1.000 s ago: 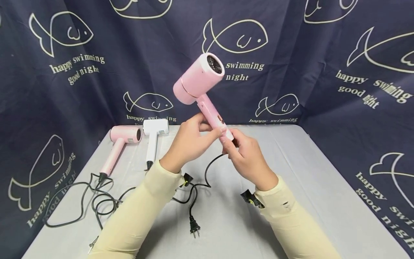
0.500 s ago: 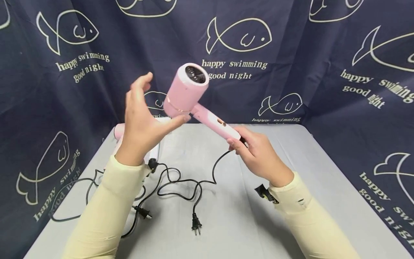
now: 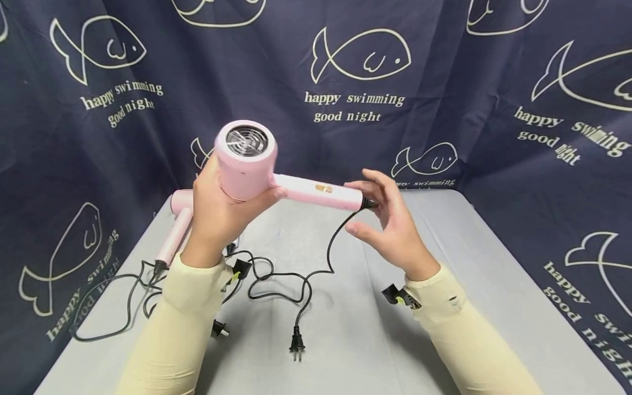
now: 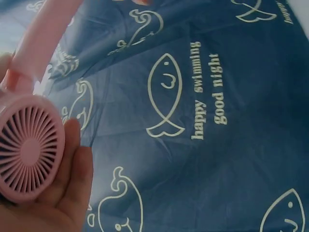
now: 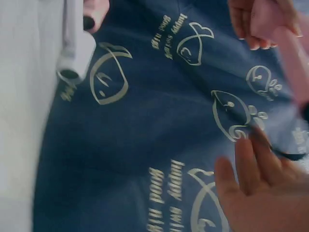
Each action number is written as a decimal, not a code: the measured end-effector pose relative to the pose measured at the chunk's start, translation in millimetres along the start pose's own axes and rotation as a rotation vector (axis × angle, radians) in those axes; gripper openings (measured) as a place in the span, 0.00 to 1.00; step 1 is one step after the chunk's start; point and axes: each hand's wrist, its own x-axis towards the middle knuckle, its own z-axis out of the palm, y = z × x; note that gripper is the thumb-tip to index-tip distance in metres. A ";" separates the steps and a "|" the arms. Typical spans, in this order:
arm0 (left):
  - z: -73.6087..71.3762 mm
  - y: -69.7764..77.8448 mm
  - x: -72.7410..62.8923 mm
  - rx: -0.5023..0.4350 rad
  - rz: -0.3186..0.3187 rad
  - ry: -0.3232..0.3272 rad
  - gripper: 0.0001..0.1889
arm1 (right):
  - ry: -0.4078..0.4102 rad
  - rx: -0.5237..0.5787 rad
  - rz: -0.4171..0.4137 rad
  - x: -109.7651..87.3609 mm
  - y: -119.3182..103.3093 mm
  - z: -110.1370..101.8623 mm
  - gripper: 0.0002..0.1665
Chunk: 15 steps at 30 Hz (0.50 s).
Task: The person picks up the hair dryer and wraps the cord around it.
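A pink hair dryer [image 3: 247, 175] is held up over the table, its round front grille facing up toward the head camera. My left hand [image 3: 212, 214] grips its barrel from below, thumb along the near side by the handle joint. In the left wrist view the slotted rear vent of the hair dryer [image 4: 30, 150] shows with the fingers curled beside it. The handle points right, a gold switch on it. Near the handle's cord end, my right hand [image 3: 390, 225] has its fingers spread and relaxed, thumb apart from the handle. In the right wrist view the right hand [image 5: 265, 183] holds nothing.
A second pink hair dryer [image 3: 175, 233] lies on the table [image 3: 444, 329] at the left. A white hair dryer [image 5: 75, 53] lies beside it, mostly hidden in the head view. Black cords [image 3: 296, 274] loop across the table, with a two-pin plug [image 3: 297, 345] near the front.
The left hand let go of the handle and took hold of the barrel. The hair dryer swung left and down, its handle now nearly level. The right hand released the handle's end.
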 end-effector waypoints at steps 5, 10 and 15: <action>1.2 -6.3 -2.8 -0.186 0.002 0.174 0.34 | -0.041 0.040 0.181 -6.6 20.3 20.0 0.46; -0.6 0.4 -8.0 -0.227 -0.021 0.280 0.33 | -0.166 -0.019 0.327 -13.5 27.0 41.8 0.24; -6.0 2.2 -3.3 -0.191 0.006 0.383 0.33 | -0.082 -0.156 0.314 -13.4 25.7 50.3 0.08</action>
